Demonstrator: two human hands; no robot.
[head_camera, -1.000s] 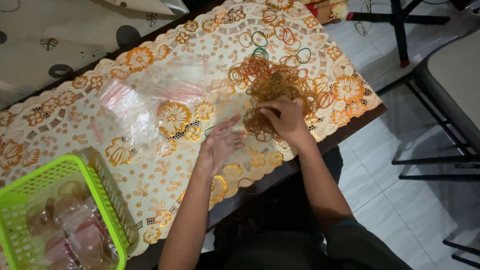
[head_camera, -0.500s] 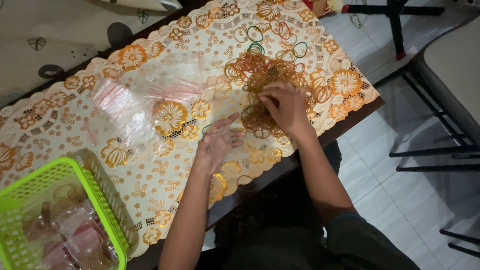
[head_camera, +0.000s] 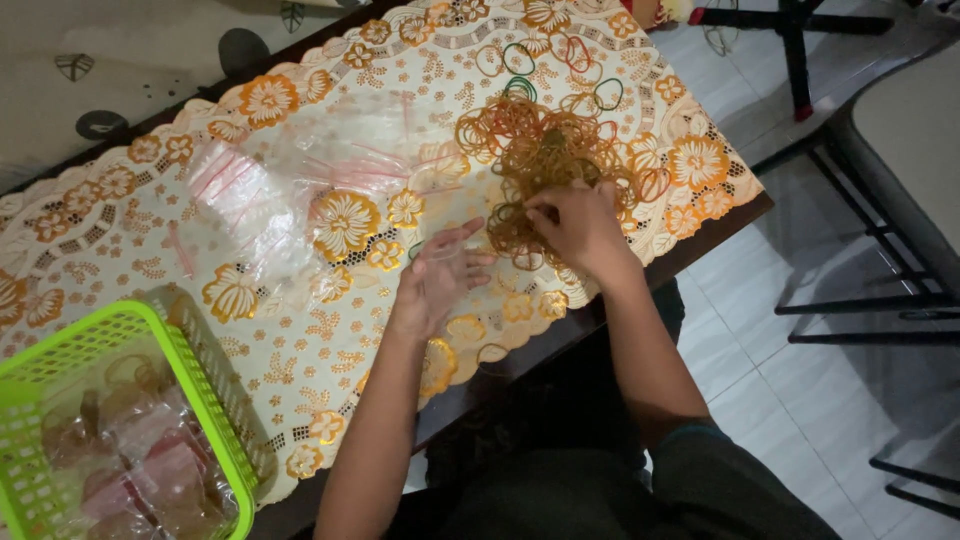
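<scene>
Rubber band pile (head_camera: 545, 160): 1, w/ right hand (head_camera: 580, 230) pinching, left hand (head_camera: 435, 280) flat.

Rubber bands (head_camera: 545, 150) under the right hand's (head_camera: 580, 228) grip: thin rubber, dull orange-brown, a few green and red, tangled. Beside the left hand (head_camera: 432, 285), clear plastic bags (head_camera: 250, 200), glossy, crinkled, with red seal strips. Tabletop cover (head_camera: 300, 330) smooth, faintly shiny, lace-like floral print in orange. Far left of the grip, basket (head_camera: 205, 390) of bright green moulded plastic, lattice walls.
</scene>
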